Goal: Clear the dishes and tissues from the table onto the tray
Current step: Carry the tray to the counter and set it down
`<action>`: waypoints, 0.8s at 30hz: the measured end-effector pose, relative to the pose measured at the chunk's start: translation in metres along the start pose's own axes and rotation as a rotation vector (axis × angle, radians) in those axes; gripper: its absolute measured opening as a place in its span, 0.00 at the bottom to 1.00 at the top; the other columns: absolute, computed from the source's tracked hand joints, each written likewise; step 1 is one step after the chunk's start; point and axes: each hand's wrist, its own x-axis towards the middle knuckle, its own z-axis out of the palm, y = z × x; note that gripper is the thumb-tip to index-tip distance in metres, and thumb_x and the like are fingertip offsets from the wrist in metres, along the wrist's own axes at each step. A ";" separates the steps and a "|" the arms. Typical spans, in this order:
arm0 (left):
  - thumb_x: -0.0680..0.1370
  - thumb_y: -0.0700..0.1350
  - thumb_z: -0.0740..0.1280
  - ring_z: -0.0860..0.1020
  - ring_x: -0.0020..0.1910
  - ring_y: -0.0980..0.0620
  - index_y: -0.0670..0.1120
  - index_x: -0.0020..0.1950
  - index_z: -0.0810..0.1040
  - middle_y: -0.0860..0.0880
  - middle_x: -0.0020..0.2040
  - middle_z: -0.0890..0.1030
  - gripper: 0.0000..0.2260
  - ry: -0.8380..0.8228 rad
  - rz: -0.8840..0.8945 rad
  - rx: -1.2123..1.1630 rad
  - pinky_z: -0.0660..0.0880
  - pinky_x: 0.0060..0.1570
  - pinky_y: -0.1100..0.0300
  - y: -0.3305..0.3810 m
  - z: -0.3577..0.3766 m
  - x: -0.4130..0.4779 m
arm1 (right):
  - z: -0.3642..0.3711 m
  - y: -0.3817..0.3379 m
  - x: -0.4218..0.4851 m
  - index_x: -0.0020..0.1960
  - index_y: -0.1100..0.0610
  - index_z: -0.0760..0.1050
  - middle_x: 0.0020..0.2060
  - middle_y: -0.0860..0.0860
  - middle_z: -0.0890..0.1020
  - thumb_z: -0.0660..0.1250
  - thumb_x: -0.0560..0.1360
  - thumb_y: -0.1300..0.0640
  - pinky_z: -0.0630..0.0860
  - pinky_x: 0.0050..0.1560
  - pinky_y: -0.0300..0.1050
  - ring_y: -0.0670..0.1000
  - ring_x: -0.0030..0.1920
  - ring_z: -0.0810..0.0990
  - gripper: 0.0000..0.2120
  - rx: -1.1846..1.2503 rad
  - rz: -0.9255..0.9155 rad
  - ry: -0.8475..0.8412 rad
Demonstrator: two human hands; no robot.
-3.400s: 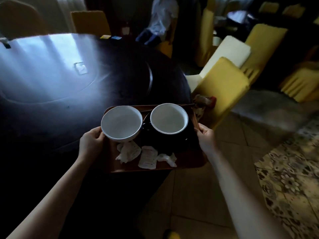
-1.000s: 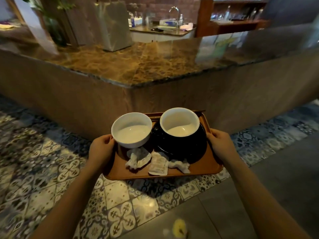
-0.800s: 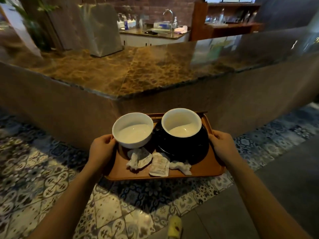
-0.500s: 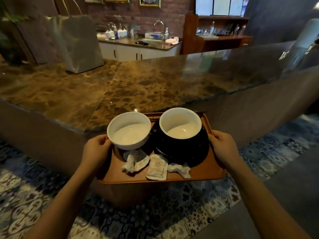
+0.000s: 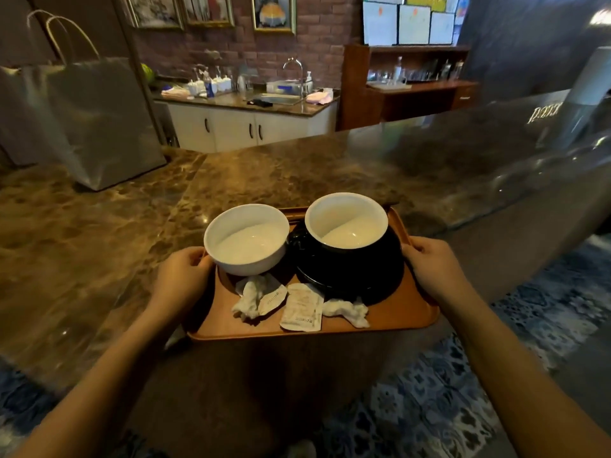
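— At the corner of the marble counter (image 5: 231, 180), see how the tray (image 5: 390, 317) hangs half over the stone and half over nothing? Its near edge juts out above the patterned floor (image 5: 429, 408).

— Both hands are on it, though. The left hand (image 5: 183, 276) is wrapped around the left rim, the right hand (image 5: 433, 269) closed on the right rim. That looks a firm hold to me.

— Firm enough, but the load is tall. The white bowl (image 5: 246, 241) sits near the left rim, almost against the thumb, and the second bowl (image 5: 345, 221) rides on top of the black dish (image 5: 350, 272). I'd say a tilt would send that stack sliding.

— And the paper?

— The crumpled tissues (image 5: 251, 295) and the small packet (image 5: 302, 310) lie loose along the near edge, on the overhanging side. A bump against the counter edge could flick them off, I think.

— So everything is cleared onto the tray already?

— It seems so. The risk I see is letting go before the tray is pushed fully onto the stone; it could tip toward the floor.
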 end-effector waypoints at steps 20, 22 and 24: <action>0.77 0.45 0.60 0.79 0.42 0.43 0.44 0.45 0.76 0.39 0.46 0.82 0.08 -0.038 -0.001 0.266 0.78 0.45 0.46 0.026 0.088 0.269 | 0.054 0.003 0.298 0.43 0.65 0.76 0.32 0.55 0.76 0.57 0.80 0.55 0.70 0.33 0.42 0.52 0.34 0.75 0.16 -0.044 0.120 -0.126; 0.77 0.46 0.60 0.79 0.42 0.43 0.44 0.44 0.75 0.40 0.45 0.82 0.08 -0.028 -0.018 0.282 0.78 0.46 0.46 0.026 0.098 0.284 | 0.059 0.006 0.322 0.45 0.67 0.77 0.32 0.55 0.76 0.56 0.80 0.55 0.71 0.35 0.44 0.52 0.35 0.76 0.17 -0.089 0.096 -0.140; 0.78 0.46 0.60 0.78 0.43 0.42 0.44 0.43 0.74 0.40 0.46 0.82 0.07 -0.006 -0.045 0.292 0.77 0.46 0.48 0.028 0.108 0.296 | 0.063 0.010 0.345 0.44 0.65 0.78 0.35 0.57 0.80 0.56 0.80 0.54 0.75 0.41 0.49 0.55 0.39 0.79 0.18 -0.137 0.058 -0.150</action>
